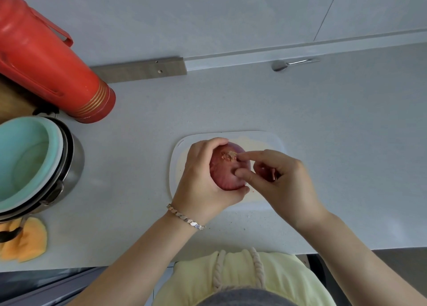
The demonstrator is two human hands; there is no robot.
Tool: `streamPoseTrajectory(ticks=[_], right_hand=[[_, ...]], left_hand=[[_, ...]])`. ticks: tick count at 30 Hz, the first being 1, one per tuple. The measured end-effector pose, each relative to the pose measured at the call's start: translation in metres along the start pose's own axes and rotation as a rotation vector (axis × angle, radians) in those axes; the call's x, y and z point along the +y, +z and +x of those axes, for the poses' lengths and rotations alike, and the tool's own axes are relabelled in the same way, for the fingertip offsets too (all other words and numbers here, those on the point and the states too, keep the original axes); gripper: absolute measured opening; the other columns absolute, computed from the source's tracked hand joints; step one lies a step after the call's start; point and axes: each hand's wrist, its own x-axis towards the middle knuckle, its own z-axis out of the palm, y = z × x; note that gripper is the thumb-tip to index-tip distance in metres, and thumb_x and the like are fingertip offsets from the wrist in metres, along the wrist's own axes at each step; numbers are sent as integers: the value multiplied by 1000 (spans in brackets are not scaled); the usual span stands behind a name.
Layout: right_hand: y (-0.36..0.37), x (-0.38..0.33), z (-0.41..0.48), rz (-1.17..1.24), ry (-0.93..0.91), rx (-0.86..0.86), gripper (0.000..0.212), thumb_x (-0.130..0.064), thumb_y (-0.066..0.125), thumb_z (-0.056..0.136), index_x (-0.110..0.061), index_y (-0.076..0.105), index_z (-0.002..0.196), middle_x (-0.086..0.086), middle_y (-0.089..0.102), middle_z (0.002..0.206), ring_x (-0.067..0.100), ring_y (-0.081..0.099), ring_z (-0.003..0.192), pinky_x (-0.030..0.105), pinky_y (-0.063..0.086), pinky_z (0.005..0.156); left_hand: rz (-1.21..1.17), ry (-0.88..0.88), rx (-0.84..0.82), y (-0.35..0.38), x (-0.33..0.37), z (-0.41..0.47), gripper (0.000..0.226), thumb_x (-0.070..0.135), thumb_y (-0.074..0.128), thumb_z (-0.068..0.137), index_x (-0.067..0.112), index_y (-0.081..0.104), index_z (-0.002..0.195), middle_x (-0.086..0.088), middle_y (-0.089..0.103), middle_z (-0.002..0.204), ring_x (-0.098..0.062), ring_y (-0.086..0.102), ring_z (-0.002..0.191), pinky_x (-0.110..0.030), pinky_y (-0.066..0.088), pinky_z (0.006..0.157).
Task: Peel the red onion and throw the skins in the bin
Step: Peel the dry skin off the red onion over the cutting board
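red-purple skin covers the red onion (225, 174), which is held over the white cutting board (265, 139) on the grey counter (300, 109); contact with the board cannot be told. its dry tuft end faces up toward the camera, and its axis tilts down toward the person. the left hand (198, 178) curls round the onion from the left. the right hand (284, 178) pinches the skin beside the tuft with forefinger and thumb, other fingers curled. a red flask (46, 58) stands well apart, far left.
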Motion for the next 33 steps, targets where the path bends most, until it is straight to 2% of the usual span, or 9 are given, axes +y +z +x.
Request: streamPoseTrajectory(ticks=[4, 6, 9, 14, 21, 25, 27, 30, 33], right_hand=[[-1, -2, 3, -37, -24, 23, 11, -17, 75, 70, -23, 72, 79, -17, 44, 51, 1, 44, 53, 6, 32, 54], [0, -3, 2, -47, -12, 41, 17, -10, 76, 71, -26, 71, 73, -14, 44, 50, 2, 43, 52, 8, 32, 53], [3, -9, 0, 5, 71, 62, 26, -8, 76, 70, -30, 66, 63, -18, 53, 55, 2, 45, 52, 7, 32, 51], [5, -13, -1, 158, 271, 120, 10, -13, 77, 70, -19, 69, 68, -19, 49, 40, 1, 43, 44, 8, 33, 44], [9, -12, 3, 176, 235, 128, 19, -10, 71, 75, -22, 64, 62, -16, 52, 42, 3, 43, 40, 8, 33, 40], [8, -6, 7, 48, 137, 5, 18, -10, 66, 79, -18, 60, 64, -4, 58, 58, 11, 52, 58, 12, 40, 51], [7, -2, 8, -18, 66, -45, 14, -8, 67, 79, -16, 61, 68, -2, 57, 65, 10, 51, 65, 11, 40, 57], [3, 5, 6, -19, -43, -85, 7, -19, 65, 75, -21, 59, 72, -6, 56, 69, 7, 50, 67, 8, 39, 60], [2, 11, 5, 78, -101, -108, 5, -27, 57, 74, -27, 56, 69, -7, 60, 79, 3, 56, 76, 9, 42, 69]], left_hand=[[45, 54, 23, -1, 7, 0, 67, 28, 79, 51, 31, 46, 110, 15, 63, 105, -12, 49, 105, -17, 41, 89], [77, 31, 22, 0, 7, 0, 64, 33, 75, 53, 36, 44, 109, 10, 63, 105, -13, 49, 106, -24, 43, 90], [155, -6, 18, 3, 5, 0, 62, 42, 66, 55, 36, 42, 111, 0, 62, 110, -17, 49, 105, -32, 46, 87], [219, 9, 68, 2, 8, 0, 64, 46, 62, 54, 35, 44, 115, -2, 58, 115, -22, 51, 107, -31, 50, 83], [251, 21, 88, 2, 11, -1, 69, 42, 69, 51, 35, 45, 115, -6, 52, 117, -28, 55, 103, -26, 43, 77], [57, -110, -34, 1, 12, -1, 75, 54, 65, 47, 29, 52, 117, 8, 59, 110, -15, 58, 105, -34, 50, 90], [-53, -190, -104, 0, 13, -1, 74, 55, 69, 44, 30, 55, 112, 14, 63, 103, -6, 60, 102, -29, 49, 91], [-175, -297, -175, -2, 12, 1, 62, 49, 78, 41, 40, 53, 97, 16, 68, 94, 1, 63, 95, -20, 49, 83], [-302, -457, -259, -6, 13, 3, 58, 38, 84, 41, 42, 56, 92, 16, 68, 89, -4, 66, 76, -26, 56, 68]])
